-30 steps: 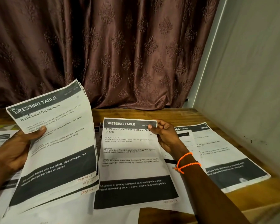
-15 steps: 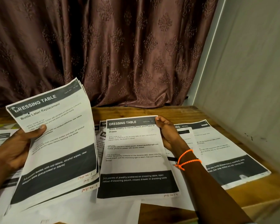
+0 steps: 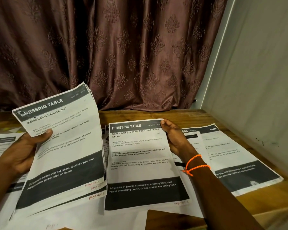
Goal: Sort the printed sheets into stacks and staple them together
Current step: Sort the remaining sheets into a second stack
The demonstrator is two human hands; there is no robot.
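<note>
Two hands busy — left hand (image 3: 26, 152) grips fanned stack (image 3: 63, 146) at frame left; right hand (image 3: 174, 138) pinches single sheet (image 3: 140, 163) at centre. Risk: loose pinch — the stack's pages could slip out of order.

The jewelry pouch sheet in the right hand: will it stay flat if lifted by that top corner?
Probably not. The jewelry pouch sheet is one thin page, pinched by the right hand only at its top corner, so it would likely droop. It should feel very light.
</note>
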